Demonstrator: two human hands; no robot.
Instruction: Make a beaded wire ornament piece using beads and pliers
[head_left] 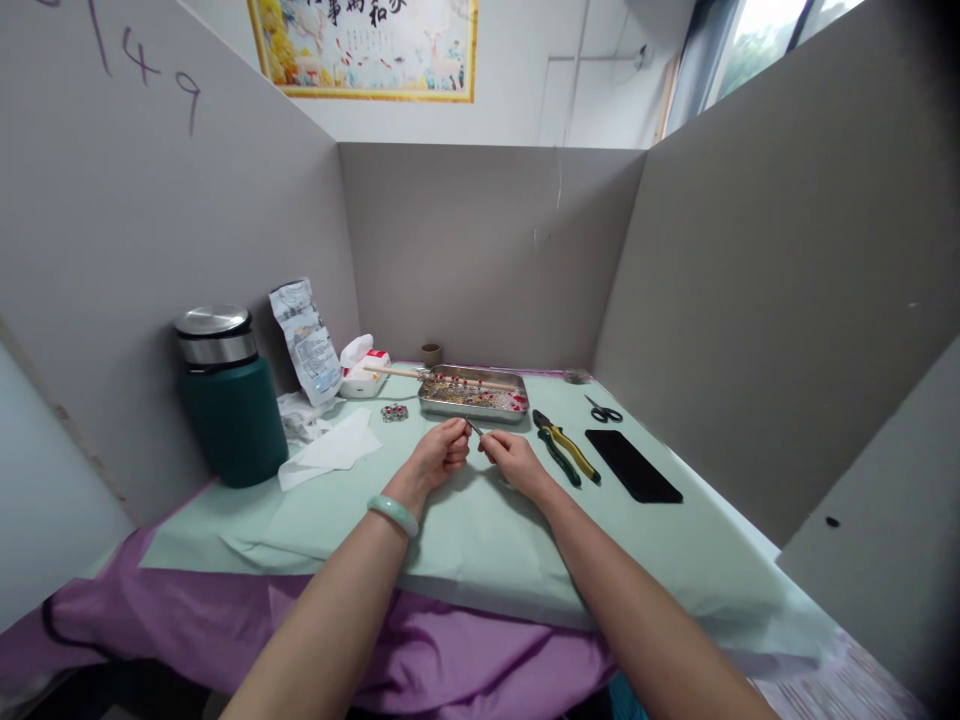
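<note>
My left hand [442, 450], with a pale green bangle [394, 514] at the wrist, is closed in a pinch; what it holds is too small to make out. Beside it my right hand [513, 460] grips a thin metal tool [474, 427], whose tip points toward the left fingertips. Just beyond both hands lies a metal tray [474, 408] of small red and gold beads, with a wooden stick [394, 371] across it. A small beaded piece [394, 412] rests on the cloth left of the tray.
Green-and-yellow pliers [568, 448], small scissors [604, 411] and a black phone-like slab [632, 465] lie on the right. At left stand a green bottle [231, 400], a silver pouch [306, 342] and a tissue pack [365, 374], near white paper [332, 450]. Grey partitions [487, 250] enclose the table.
</note>
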